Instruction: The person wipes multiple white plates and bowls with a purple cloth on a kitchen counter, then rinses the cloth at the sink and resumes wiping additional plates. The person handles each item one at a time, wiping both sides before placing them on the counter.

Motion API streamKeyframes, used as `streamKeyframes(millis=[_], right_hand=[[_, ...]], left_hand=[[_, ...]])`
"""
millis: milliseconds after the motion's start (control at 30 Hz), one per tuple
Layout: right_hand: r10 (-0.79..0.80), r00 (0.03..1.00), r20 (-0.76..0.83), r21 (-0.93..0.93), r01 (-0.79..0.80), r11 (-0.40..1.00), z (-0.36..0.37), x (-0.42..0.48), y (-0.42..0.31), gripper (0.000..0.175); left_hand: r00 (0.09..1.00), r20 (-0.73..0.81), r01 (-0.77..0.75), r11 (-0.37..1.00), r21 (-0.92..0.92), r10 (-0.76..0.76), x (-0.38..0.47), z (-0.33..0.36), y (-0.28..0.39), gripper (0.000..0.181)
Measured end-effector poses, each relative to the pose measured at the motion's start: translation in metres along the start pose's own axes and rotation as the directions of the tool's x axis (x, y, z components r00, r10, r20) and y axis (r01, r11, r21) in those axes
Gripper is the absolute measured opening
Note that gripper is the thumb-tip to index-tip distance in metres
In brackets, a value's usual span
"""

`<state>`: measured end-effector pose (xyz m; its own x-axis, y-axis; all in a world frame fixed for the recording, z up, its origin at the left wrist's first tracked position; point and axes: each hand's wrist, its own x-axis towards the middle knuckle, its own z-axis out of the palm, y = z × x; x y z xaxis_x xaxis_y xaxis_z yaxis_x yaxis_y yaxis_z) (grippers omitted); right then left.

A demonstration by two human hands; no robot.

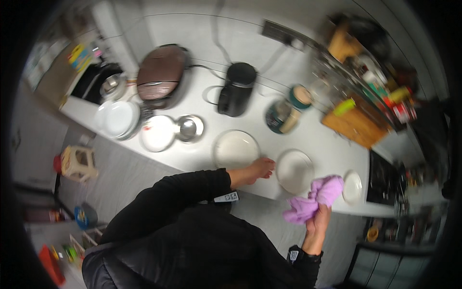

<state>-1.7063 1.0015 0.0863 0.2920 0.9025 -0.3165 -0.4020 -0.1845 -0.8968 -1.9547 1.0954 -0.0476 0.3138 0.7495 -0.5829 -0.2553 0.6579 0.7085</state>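
Observation:
My right hand (318, 218) grips a crumpled lilac cloth (326, 191) in front of the white counter's edge. Beside the cloth, a small white plate (352, 187) lies to the right and a round white plate (295, 171) to the left. My left hand (257, 170) reaches over the counter, nearest the right rim of a larger white plate (236, 146). Its fingers look bent and blurred, and nothing shows in them. Whether it touches that plate I cannot tell.
Along the counter (205, 159) stand a stack of white plates (119, 117), another white plate (158, 133), a steel bowl (189, 128), a brown electric griddle (162, 74), a black kettle (238, 88) and a green jar (279, 117). A wooden board (355, 124) leans at right, beside a dark cooktop (384, 178).

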Motion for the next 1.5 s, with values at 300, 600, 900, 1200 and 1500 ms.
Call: streamKeyframes(millis=[300,600,900,1200,1500], right_hand=[[0.097,0.944,0.314,-0.128,-0.059,0.990,0.144,-0.003,0.032,0.045],[0.215,0.824,0.524,-0.345,-0.025,0.938,0.248,-0.041,0.067,0.040],[0.271,0.779,0.566,-0.391,-0.036,0.920,0.282,-0.060,0.082,0.035],[0.256,0.790,0.556,-0.427,0.007,0.904,0.282,-0.058,0.088,0.035],[0.202,0.800,0.566,-0.274,-0.049,0.961,0.293,-0.062,0.070,0.046]], left_hand=[[0.153,-0.715,-0.249,0.727,0.640,0.682,-0.183,-0.316,0.046,0.020],[-0.194,-0.931,0.066,0.951,0.302,0.309,-0.306,-0.570,-0.005,0.062],[0.138,-0.971,-0.159,0.972,0.175,0.197,-0.304,-0.598,0.006,0.043],[0.191,-0.902,-0.205,0.914,0.349,0.387,-0.338,-0.551,0.065,0.047],[0.607,-0.722,-0.571,0.814,-0.107,0.331,-0.369,-0.477,0.072,0.050]])
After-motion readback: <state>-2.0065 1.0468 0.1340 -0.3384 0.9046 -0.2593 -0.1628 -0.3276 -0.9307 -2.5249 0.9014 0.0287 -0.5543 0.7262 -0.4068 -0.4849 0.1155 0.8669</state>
